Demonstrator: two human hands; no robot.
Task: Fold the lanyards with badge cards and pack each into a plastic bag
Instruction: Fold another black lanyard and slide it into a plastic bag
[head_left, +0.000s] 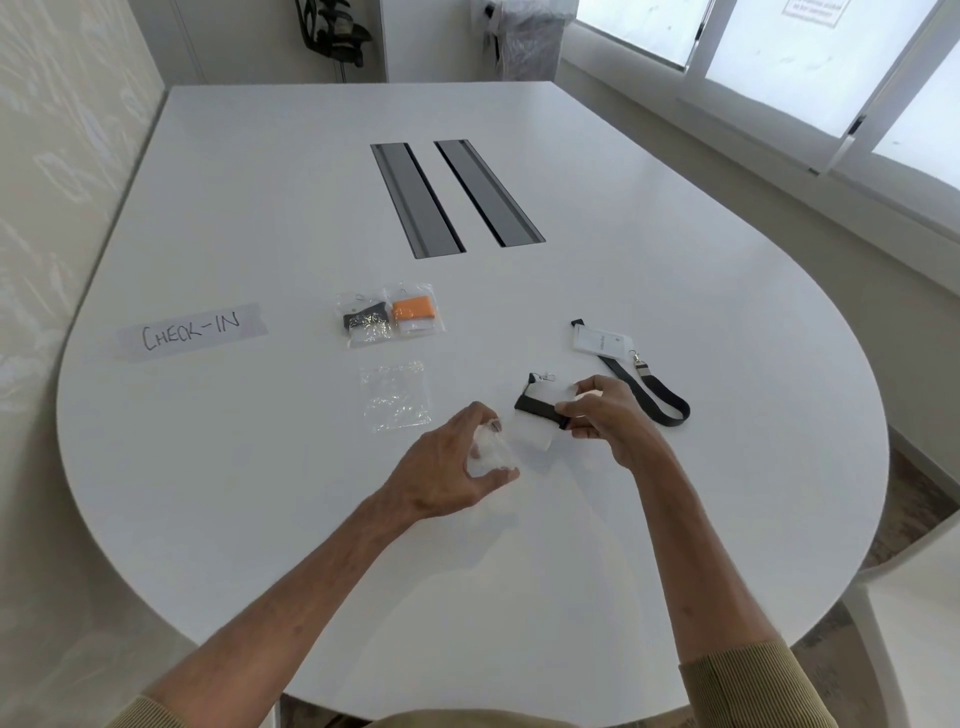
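Clear plastic is crumpled in the left hand (457, 462) — a bag (488, 452) pinched between thumb and curled fingers, just above the table (260, 218). Right beside it, the right hand (602, 415) grips a folded bundle (540, 410): a black strap wrapped across a white badge card, its metal clip poking out at the far end. The bundle's near corner is almost touching the bag's mouth, though I cannot tell if it has gone in.

A second empty bag (396, 396) lies flat to the left of the hands. Beyond it sit two packed bags side by side, one with a black lanyard (363, 319), one with orange (414, 314). To the right of the hands, a loose lanyard (631, 371) lies unfolded, card at its far end, loop near the right wrist. Far left — a strip of tape (191, 332) reading CHECK-IN.
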